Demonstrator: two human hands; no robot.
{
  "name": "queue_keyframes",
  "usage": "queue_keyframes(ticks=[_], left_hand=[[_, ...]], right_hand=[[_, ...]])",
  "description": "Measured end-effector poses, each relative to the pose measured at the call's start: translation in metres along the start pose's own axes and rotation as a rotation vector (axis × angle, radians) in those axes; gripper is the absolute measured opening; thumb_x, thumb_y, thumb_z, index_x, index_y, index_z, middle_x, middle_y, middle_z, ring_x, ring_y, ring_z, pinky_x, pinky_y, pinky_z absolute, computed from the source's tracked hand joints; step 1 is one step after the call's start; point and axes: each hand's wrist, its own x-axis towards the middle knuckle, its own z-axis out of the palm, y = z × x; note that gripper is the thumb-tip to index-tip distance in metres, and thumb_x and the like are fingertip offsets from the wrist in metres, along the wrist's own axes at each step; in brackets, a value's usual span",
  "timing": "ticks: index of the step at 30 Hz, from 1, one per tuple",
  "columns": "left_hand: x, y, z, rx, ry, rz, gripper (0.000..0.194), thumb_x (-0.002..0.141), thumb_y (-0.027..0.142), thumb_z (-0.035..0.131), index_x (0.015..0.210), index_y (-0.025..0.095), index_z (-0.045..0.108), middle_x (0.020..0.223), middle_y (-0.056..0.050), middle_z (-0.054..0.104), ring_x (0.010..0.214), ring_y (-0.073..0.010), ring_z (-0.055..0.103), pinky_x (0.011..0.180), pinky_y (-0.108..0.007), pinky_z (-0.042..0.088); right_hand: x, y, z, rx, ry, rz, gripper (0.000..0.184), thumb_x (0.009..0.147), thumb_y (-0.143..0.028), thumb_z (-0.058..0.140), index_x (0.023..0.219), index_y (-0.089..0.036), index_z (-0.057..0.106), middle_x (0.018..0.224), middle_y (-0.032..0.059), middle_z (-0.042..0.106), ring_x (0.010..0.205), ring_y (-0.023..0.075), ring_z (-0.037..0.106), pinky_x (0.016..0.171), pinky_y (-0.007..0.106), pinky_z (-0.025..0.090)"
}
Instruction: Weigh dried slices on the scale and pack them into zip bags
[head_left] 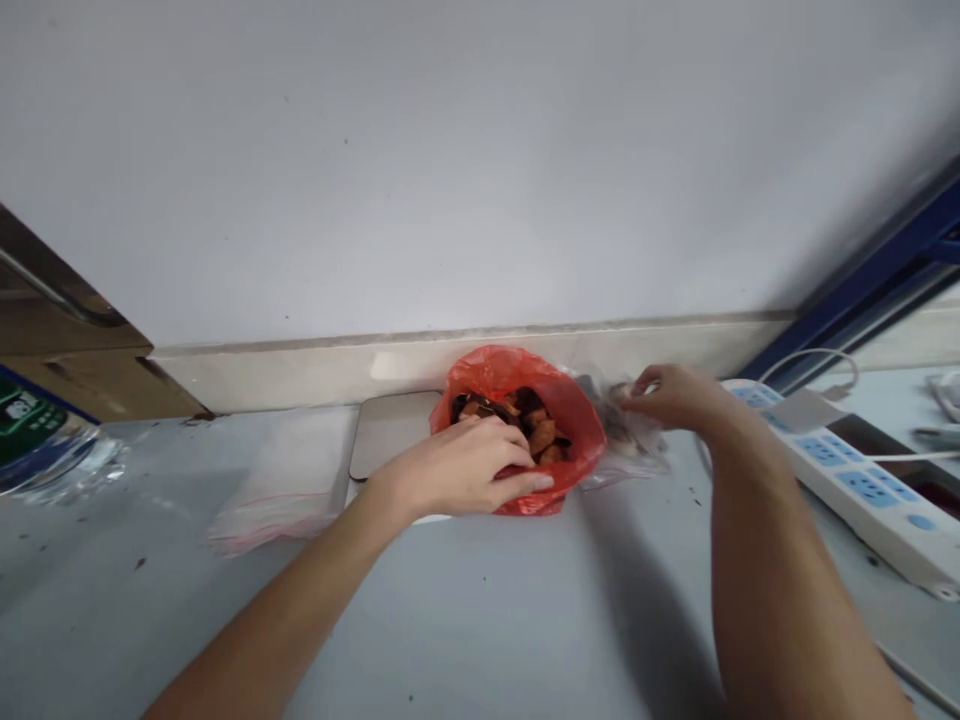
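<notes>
A red plastic bag (570, 410) full of brown and dark pieces (534, 420) sits open on the grey table near the wall. My left hand (461, 470) reaches into its mouth, fingers curled among the pieces; whether they grip one is hidden. My right hand (671, 397) is just right of the red bag, fingers pinched on the top of a small clear plastic bag (630, 440) holding some dark contents.
A flat scale plate (386, 430) lies behind the left hand. A stack of clear zip bags (277, 490) lies at the left. A bottle (37, 440) stands at the far left edge. A white power strip (855, 480) with cables runs along the right.
</notes>
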Motion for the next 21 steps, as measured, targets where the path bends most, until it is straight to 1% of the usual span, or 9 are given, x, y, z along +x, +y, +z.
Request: queue_keyframes(ticks=[2,4,8,10,12,14,17,19,21], left_hand=[[0.001,-0.004,0.002,0.018,-0.009,-0.065,0.039,0.109,0.041,0.045,0.115,0.022,0.078,0.137,-0.007,0.069,0.132,-0.0296,0.057,0.115,-0.045,0.039],[0.001,-0.009,0.003,0.009,0.035,-0.086,0.041,0.108,0.044,0.042,0.122,0.025,0.075,0.148,-0.007,0.061,0.138,-0.0305,0.053,0.117,-0.046,0.038],[0.000,-0.014,-0.005,-0.127,0.401,-0.041,0.046,0.107,0.047,0.039,0.102,0.020,0.075,0.125,-0.010,0.072,0.115,-0.0247,0.065,0.104,-0.037,0.049],[-0.002,-0.014,-0.012,-0.261,0.679,-0.062,0.041,0.104,0.049,0.043,0.102,0.019,0.071,0.110,-0.009,0.074,0.105,-0.0228,0.068,0.096,-0.034,0.053],[-0.008,-0.013,-0.021,-0.417,0.858,-0.065,0.039,0.098,0.050,0.053,0.120,0.020,0.065,0.121,-0.010,0.071,0.115,-0.0234,0.065,0.095,-0.032,0.054],[-0.015,-0.012,-0.030,-0.534,0.849,-0.015,0.045,0.094,0.049,0.060,0.129,0.021,0.059,0.131,-0.010,0.068,0.122,-0.0233,0.063,0.094,-0.030,0.054],[-0.026,-0.015,-0.040,-0.598,0.682,-0.007,0.034,0.094,0.051,0.060,0.105,0.020,0.068,0.097,-0.005,0.071,0.087,-0.0176,0.067,0.072,-0.026,0.054],[-0.032,-0.021,-0.044,-0.583,0.732,-0.068,0.033,0.093,0.051,0.060,0.083,0.020,0.065,0.072,0.000,0.061,0.062,-0.0125,0.055,0.056,-0.023,0.045],[-0.036,-0.029,-0.046,-0.542,0.898,-0.127,0.033,0.091,0.049,0.062,0.075,0.020,0.060,0.065,0.002,0.055,0.057,-0.0110,0.048,0.052,-0.022,0.039]], right_hand=[[-0.012,-0.013,-0.012,-0.031,0.065,0.086,0.019,0.074,-0.025,0.070,0.062,-0.026,0.055,0.055,0.0016,0.061,0.061,0.0206,0.064,0.061,0.033,0.049],[-0.025,-0.028,-0.026,0.100,0.130,0.040,0.010,0.077,-0.023,0.067,0.071,-0.025,0.059,0.069,0.0037,0.068,0.070,0.0199,0.064,0.066,0.033,0.048],[-0.048,-0.048,-0.040,0.468,0.186,-0.047,0.016,0.072,-0.025,0.070,0.083,-0.026,0.059,0.074,0.0009,0.071,0.063,0.0169,0.060,0.059,0.030,0.042],[-0.054,-0.053,-0.039,0.638,0.082,-0.165,0.025,0.067,-0.031,0.071,0.086,-0.026,0.056,0.070,-0.0007,0.068,0.059,0.0163,0.059,0.054,0.028,0.039],[-0.055,-0.058,-0.033,0.748,-0.116,-0.283,0.033,0.063,-0.034,0.073,0.087,-0.026,0.052,0.066,-0.0025,0.065,0.056,0.0160,0.060,0.051,0.026,0.039],[-0.054,-0.064,-0.023,0.811,-0.333,-0.384,0.038,0.061,-0.034,0.076,0.088,-0.026,0.050,0.064,-0.0046,0.063,0.055,0.0151,0.060,0.051,0.025,0.041],[-0.051,-0.075,-0.005,0.874,-0.542,-0.451,0.039,0.063,-0.031,0.079,0.089,-0.024,0.052,0.064,-0.0062,0.062,0.055,0.0129,0.059,0.053,0.024,0.044],[-0.048,-0.080,0.005,0.908,-0.564,-0.432,0.036,0.069,-0.038,0.081,0.091,-0.022,0.058,0.073,-0.0025,0.068,0.061,0.0138,0.063,0.057,0.025,0.048],[-0.045,-0.083,0.012,0.925,-0.589,-0.383,0.041,0.075,-0.056,0.078,0.092,-0.020,0.065,0.083,0.0033,0.073,0.070,0.0173,0.068,0.060,0.028,0.053]])
